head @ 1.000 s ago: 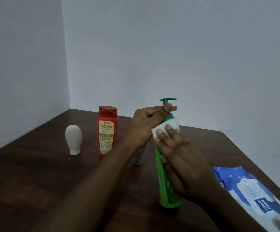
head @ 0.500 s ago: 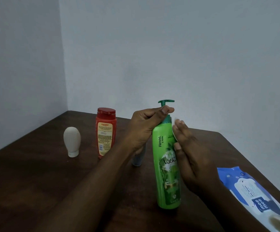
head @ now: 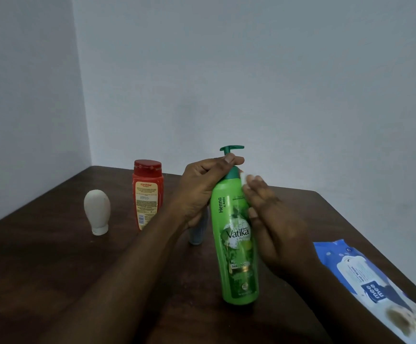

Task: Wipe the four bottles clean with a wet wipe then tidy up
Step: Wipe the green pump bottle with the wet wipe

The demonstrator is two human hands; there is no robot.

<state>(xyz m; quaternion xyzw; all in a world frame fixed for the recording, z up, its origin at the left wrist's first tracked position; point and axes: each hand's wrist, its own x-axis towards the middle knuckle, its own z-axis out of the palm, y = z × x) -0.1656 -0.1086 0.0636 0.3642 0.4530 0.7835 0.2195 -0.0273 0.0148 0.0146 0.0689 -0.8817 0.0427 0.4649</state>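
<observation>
A tall green pump bottle [head: 236,244] stands upright on the dark wooden table [head: 40,264]. My left hand [head: 202,189] grips its neck just under the pump head. My right hand [head: 274,227] lies flat against the bottle's right side and presses a white wet wipe [head: 244,178] to its shoulder; only a corner of the wipe shows. A red bottle [head: 148,194] and a small white bottle [head: 97,212], standing on its cap, are at the back left. A grey-blue bottle [head: 198,232] is mostly hidden behind my left hand.
A blue pack of wet wipes [head: 373,286] lies at the table's right edge, close to my right forearm. Pale walls meet in a corner behind the table.
My right hand slid the wipe from the front of the bottle's shoulder round to its right side, uncovering the label. My left hand kept its hold on the neck.
</observation>
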